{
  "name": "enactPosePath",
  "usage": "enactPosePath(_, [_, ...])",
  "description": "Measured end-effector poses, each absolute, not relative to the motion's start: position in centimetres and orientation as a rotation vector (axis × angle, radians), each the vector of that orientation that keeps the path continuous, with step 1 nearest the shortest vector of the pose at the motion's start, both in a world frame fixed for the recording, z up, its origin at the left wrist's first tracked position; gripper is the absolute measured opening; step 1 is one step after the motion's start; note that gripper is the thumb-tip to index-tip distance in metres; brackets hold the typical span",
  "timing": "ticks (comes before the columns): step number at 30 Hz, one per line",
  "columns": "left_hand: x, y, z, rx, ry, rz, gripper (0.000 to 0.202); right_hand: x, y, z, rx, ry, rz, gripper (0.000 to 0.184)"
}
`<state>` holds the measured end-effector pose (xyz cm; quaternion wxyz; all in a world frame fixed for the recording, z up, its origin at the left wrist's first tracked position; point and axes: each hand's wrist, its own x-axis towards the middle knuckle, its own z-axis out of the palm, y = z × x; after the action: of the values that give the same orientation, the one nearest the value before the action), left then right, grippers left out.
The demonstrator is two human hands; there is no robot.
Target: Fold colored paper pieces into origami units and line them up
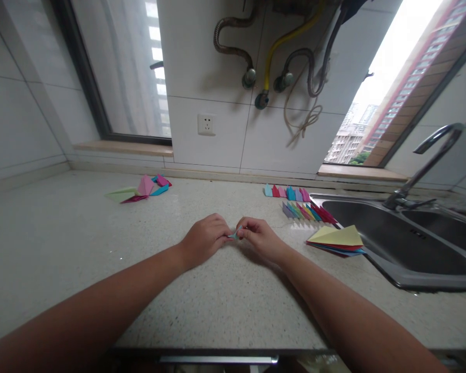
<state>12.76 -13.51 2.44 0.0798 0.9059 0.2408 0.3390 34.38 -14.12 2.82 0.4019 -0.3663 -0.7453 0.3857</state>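
Note:
A small light-blue piece of folded paper point(233, 236) is pinched between my two hands over the middle of the counter. My left hand point(205, 239) grips its left end, fingers closed. On the other side, my right hand point(262, 238) pinches it between thumb and fingers. Most of the paper is hidden by my fingertips. Right of my hands lie a row of small coloured folded paper pieces point(287, 193), a second row of folded pieces point(308, 212) and a stack of larger folded papers point(336, 240), yellow on top.
Loose folded papers point(145, 187) in pink, green and blue lie at the back left of the speckled counter point(202, 311). A steel sink point(404, 241) with a faucet point(427, 160) is at the right, close to the paper stack. The tiled wall bounds the back.

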Motion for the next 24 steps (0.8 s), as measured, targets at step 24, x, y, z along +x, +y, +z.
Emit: enactPosePath(24, [13.4,-13.4,1.6,2.197,0.938,1.031,0.028,35.6,-11.5,1.0,-0.824,-1.508,1.147,0.023])
